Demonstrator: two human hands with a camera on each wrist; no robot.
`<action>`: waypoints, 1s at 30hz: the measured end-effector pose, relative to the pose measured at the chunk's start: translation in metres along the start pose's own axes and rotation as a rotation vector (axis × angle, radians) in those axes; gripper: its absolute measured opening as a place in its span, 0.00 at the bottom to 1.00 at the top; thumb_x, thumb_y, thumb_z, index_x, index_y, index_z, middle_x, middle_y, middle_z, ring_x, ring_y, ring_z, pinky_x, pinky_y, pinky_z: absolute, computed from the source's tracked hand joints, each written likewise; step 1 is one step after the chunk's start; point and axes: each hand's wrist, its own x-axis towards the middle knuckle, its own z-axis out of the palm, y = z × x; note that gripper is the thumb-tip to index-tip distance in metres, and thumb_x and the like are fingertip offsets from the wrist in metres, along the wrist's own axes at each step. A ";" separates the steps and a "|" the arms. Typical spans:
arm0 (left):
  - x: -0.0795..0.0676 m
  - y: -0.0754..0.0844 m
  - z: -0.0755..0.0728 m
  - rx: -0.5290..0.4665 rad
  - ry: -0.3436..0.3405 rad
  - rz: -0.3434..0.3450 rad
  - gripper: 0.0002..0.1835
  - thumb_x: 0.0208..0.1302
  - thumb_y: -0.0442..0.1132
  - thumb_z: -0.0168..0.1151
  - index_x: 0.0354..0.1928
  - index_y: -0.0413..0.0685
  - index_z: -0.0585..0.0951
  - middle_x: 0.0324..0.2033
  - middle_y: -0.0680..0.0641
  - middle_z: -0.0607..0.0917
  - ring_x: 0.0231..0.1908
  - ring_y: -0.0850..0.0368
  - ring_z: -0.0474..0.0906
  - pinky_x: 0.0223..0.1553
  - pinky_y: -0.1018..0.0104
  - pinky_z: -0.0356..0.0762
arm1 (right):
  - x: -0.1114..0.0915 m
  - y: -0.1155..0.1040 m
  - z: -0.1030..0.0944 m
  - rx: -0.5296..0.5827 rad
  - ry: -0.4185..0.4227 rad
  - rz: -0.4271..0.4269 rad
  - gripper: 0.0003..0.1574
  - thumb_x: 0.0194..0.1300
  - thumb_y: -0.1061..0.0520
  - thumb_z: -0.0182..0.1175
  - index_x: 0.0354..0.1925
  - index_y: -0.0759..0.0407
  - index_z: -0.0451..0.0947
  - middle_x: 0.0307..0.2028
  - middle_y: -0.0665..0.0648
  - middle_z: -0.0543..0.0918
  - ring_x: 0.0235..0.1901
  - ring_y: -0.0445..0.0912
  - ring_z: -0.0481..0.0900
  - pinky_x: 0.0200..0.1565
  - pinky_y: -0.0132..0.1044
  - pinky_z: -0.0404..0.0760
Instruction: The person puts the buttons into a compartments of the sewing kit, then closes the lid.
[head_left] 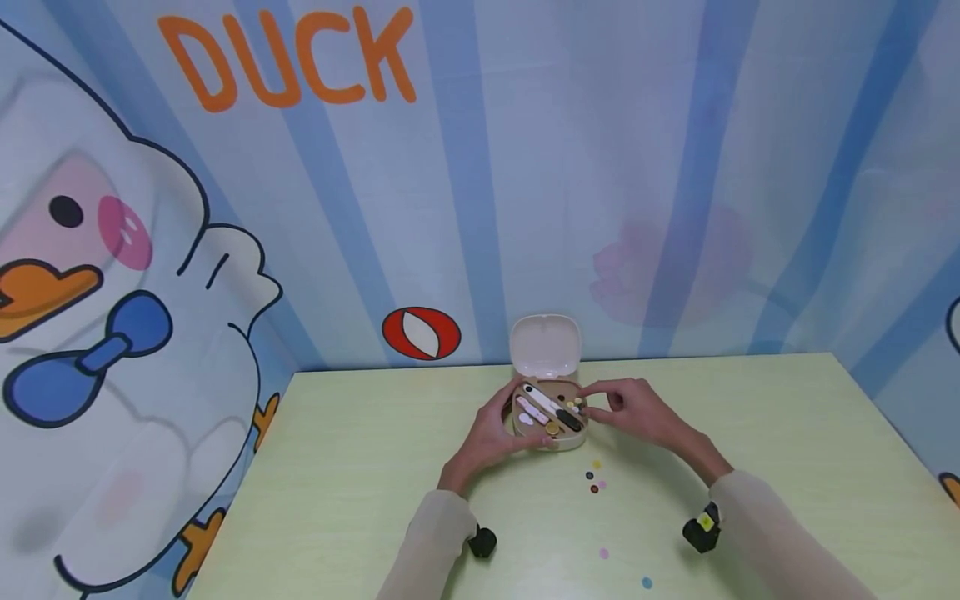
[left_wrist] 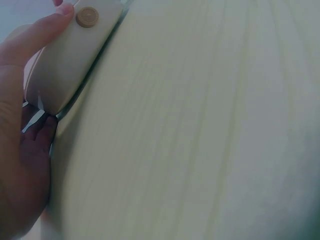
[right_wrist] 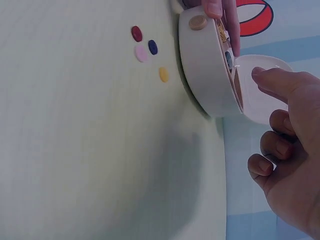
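Note:
A small cream sewing box (head_left: pixel 567 444) stands near the table's back edge, its white lid (head_left: pixel 546 346) raised. Inside lie a white-and-black slim tool (head_left: pixel 542 400), a pink-and-white piece (head_left: pixel 532 410), a round yellow item (head_left: pixel 552 428) and several small buttons (head_left: pixel 577 403). My left hand (head_left: pixel 491 432) grips the box from the left, thumb along its front near a round tan catch (left_wrist: pixel 87 17). Over the right compartment is my right hand (head_left: pixel 633 408), thumb and forefinger apart at the buttons. The right wrist view shows its other fingers (right_wrist: pixel 272 145) bent, with nothing visible held.
Several loose buttons lie on the pale table (head_left: pixel 360 467) in front of the box, among them a yellow button (right_wrist: pixel 163 74) and a dark red button (right_wrist: pixel 136 33). Closer in are a pink disc (head_left: pixel 603 553) and a blue disc (head_left: pixel 647 582). A printed curtain (head_left: pixel 525 167) hangs behind.

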 end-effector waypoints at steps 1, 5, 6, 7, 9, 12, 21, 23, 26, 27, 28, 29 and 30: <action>0.000 0.000 0.000 0.001 -0.001 -0.001 0.57 0.53 0.52 0.83 0.82 0.63 0.58 0.76 0.55 0.66 0.75 0.56 0.62 0.74 0.59 0.63 | -0.003 0.000 0.001 0.006 -0.002 -0.011 0.18 0.68 0.58 0.71 0.55 0.58 0.87 0.17 0.43 0.62 0.19 0.38 0.60 0.23 0.31 0.60; -0.001 0.001 0.001 -0.004 0.000 0.001 0.57 0.53 0.51 0.83 0.82 0.61 0.58 0.76 0.54 0.66 0.75 0.55 0.62 0.74 0.58 0.63 | -0.017 0.001 0.004 0.033 -0.021 -0.055 0.18 0.66 0.57 0.72 0.54 0.57 0.87 0.17 0.41 0.60 0.19 0.36 0.59 0.24 0.30 0.60; -0.001 0.001 0.001 -0.004 0.000 0.001 0.57 0.54 0.52 0.82 0.82 0.61 0.58 0.76 0.54 0.66 0.75 0.55 0.61 0.74 0.58 0.63 | -0.021 0.001 0.005 0.040 -0.028 -0.064 0.18 0.66 0.57 0.73 0.54 0.57 0.87 0.17 0.40 0.60 0.19 0.35 0.59 0.24 0.30 0.59; -0.001 0.001 0.001 -0.004 -0.001 0.001 0.57 0.54 0.52 0.82 0.82 0.61 0.58 0.76 0.54 0.66 0.75 0.55 0.61 0.74 0.58 0.63 | -0.024 0.001 0.006 0.047 -0.035 -0.071 0.18 0.66 0.57 0.73 0.54 0.57 0.87 0.17 0.40 0.60 0.19 0.35 0.58 0.23 0.30 0.59; -0.001 0.001 0.001 0.002 -0.002 0.000 0.58 0.54 0.53 0.82 0.82 0.61 0.57 0.76 0.54 0.65 0.75 0.54 0.61 0.74 0.58 0.63 | -0.030 0.002 0.008 0.054 -0.050 -0.082 0.19 0.66 0.56 0.73 0.54 0.58 0.87 0.17 0.40 0.59 0.19 0.34 0.57 0.24 0.29 0.58; 0.000 0.001 0.000 0.006 -0.002 0.005 0.58 0.53 0.53 0.82 0.82 0.62 0.57 0.76 0.54 0.66 0.75 0.54 0.61 0.74 0.57 0.63 | -0.039 0.003 0.010 0.063 -0.064 -0.070 0.19 0.66 0.56 0.73 0.55 0.58 0.87 0.16 0.39 0.59 0.19 0.33 0.56 0.24 0.28 0.58; 0.000 0.000 0.001 0.010 0.011 0.002 0.57 0.52 0.52 0.83 0.81 0.59 0.60 0.75 0.53 0.68 0.74 0.54 0.63 0.74 0.58 0.64 | -0.056 0.013 0.020 0.102 -0.086 -0.036 0.17 0.67 0.56 0.72 0.52 0.58 0.88 0.16 0.39 0.59 0.18 0.33 0.55 0.23 0.28 0.58; 0.000 0.000 0.002 0.016 0.012 -0.009 0.58 0.52 0.53 0.83 0.82 0.60 0.59 0.76 0.54 0.67 0.75 0.54 0.63 0.74 0.59 0.64 | -0.058 0.015 0.023 0.109 -0.092 -0.029 0.16 0.66 0.56 0.72 0.53 0.56 0.88 0.16 0.39 0.59 0.19 0.33 0.55 0.24 0.28 0.58; 0.000 0.000 0.002 0.021 0.013 -0.021 0.58 0.52 0.54 0.83 0.82 0.60 0.58 0.76 0.54 0.66 0.75 0.55 0.62 0.74 0.60 0.64 | -0.060 0.018 0.028 0.106 -0.097 -0.035 0.17 0.67 0.55 0.72 0.53 0.55 0.89 0.16 0.39 0.58 0.19 0.33 0.54 0.24 0.28 0.58; 0.000 0.000 0.002 0.024 0.013 -0.022 0.58 0.52 0.54 0.83 0.82 0.61 0.58 0.76 0.55 0.66 0.75 0.55 0.62 0.74 0.60 0.64 | -0.060 0.018 0.029 0.101 -0.097 -0.037 0.16 0.67 0.55 0.72 0.53 0.55 0.89 0.15 0.39 0.58 0.19 0.33 0.53 0.24 0.27 0.58; 0.000 0.000 0.002 0.025 0.012 -0.023 0.58 0.52 0.54 0.83 0.82 0.61 0.58 0.76 0.55 0.66 0.75 0.55 0.62 0.74 0.60 0.64 | -0.060 0.019 0.030 0.096 -0.098 -0.042 0.16 0.67 0.55 0.72 0.53 0.54 0.89 0.15 0.39 0.58 0.19 0.33 0.53 0.24 0.27 0.58; 0.000 -0.001 0.002 0.023 0.011 -0.021 0.58 0.52 0.54 0.83 0.82 0.61 0.58 0.76 0.55 0.66 0.75 0.55 0.62 0.74 0.60 0.63 | -0.060 0.019 0.031 0.088 -0.098 -0.045 0.16 0.67 0.54 0.72 0.53 0.54 0.89 0.15 0.38 0.58 0.18 0.32 0.53 0.24 0.27 0.58; 0.000 -0.001 0.002 0.022 0.010 -0.019 0.58 0.53 0.53 0.83 0.82 0.61 0.58 0.76 0.55 0.66 0.75 0.55 0.62 0.74 0.60 0.63 | -0.061 0.019 0.032 0.083 -0.097 -0.047 0.16 0.67 0.55 0.72 0.52 0.54 0.89 0.15 0.38 0.59 0.18 0.32 0.53 0.24 0.27 0.58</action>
